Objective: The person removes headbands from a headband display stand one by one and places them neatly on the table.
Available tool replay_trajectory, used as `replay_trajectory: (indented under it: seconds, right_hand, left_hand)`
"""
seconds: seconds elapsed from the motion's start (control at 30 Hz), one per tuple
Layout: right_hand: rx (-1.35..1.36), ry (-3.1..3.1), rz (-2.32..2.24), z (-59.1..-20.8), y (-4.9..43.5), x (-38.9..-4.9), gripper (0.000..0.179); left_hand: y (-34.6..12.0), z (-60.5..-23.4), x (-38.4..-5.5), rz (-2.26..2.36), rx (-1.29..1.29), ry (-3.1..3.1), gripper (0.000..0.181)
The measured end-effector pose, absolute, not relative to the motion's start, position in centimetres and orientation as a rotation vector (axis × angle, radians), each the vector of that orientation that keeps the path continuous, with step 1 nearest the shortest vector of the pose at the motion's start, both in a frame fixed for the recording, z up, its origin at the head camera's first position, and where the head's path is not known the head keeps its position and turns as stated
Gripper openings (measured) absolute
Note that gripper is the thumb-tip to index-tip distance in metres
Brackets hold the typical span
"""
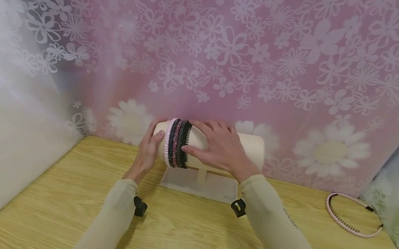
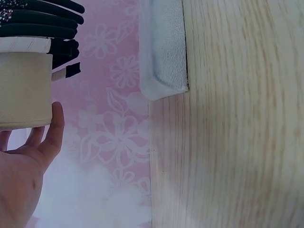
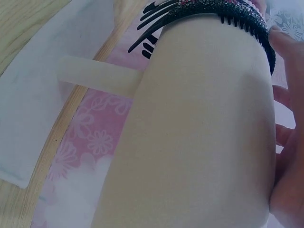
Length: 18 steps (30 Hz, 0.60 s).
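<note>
A cream padded roll (image 1: 252,149) lies level on a short post above a pale base, forming a headband stand. Side by side around its left part sit several headbands: a pale pink one (image 1: 168,141) outermost, then a dark glittery one with pink (image 1: 176,142) and a black toothed one (image 1: 184,146). My left hand (image 1: 147,151) grips the roll's left end, thumb in front and fingers behind. Spread over the roll's top is my right hand (image 1: 219,145), its thumb right at the black headband's edge. The right fingertips are hidden behind the roll in the head view.
The stand's pale base (image 1: 189,183) rests on the wood-grain table (image 1: 181,231) near the back. To the right lies a loose pink headband (image 1: 335,215) with dark teeth. A pink flowered curtain (image 1: 211,56) hangs close behind the roll.
</note>
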State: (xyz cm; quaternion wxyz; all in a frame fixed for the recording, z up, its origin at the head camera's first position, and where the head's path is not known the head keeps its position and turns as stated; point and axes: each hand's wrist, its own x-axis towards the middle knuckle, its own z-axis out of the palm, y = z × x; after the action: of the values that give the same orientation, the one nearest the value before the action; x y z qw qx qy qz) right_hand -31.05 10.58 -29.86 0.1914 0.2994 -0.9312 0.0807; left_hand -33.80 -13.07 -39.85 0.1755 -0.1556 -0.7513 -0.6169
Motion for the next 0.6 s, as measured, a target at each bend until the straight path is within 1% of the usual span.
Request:
replay_trajectory:
  seconds: [0.23, 0.6]
  right_hand:
    - [0.825, -2.638, 0.143, -29.85, 9.85, -31.22, 0.082]
    - [0.813, -2.602, 0.088, -29.99, 10.02, -31.19, 0.080]
  left_hand:
    - [-13.21, -39.86, -33.83, -1.753, -0.452, -2.100, 0.048]
    - [-13.12, -39.95, -34.19, -1.801, -0.456, -2.102, 0.051]
